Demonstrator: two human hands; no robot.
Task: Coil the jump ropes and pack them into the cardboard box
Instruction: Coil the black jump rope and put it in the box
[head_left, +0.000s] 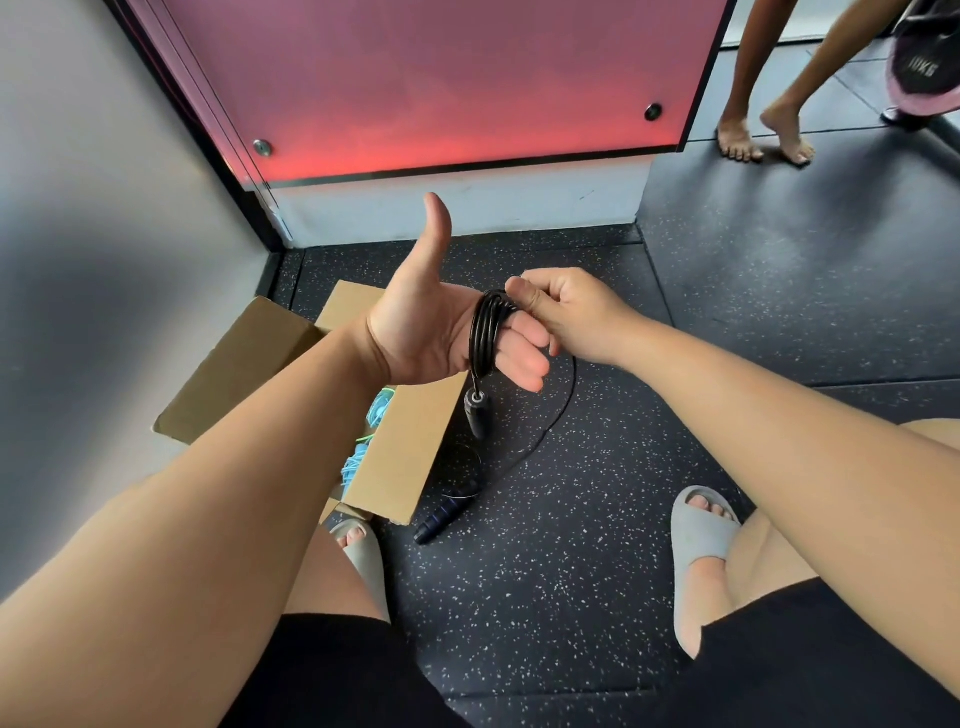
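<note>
A black jump rope (484, 332) is wound in several loops around the straight fingers of my left hand (436, 322), thumb pointing up. One black handle (476, 413) dangles below that hand. My right hand (566, 312) pinches the rope at the top of the loops. The free length of rope (558, 415) trails down to the floor, ending at the second handle (441, 517) beside the open cardboard box (400, 457). Blue and green ropes (363, 441) lie inside the box, mostly hidden by my left arm.
The box stands on dark speckled rubber flooring (597, 545) in a corner, by a grey wall (104, 260) and a red-lit panel (441, 93). My feet in grey slides (701, 545) flank the spot. Another person's bare feet (763, 140) stand at the back right near a 10 kg weight (924, 67).
</note>
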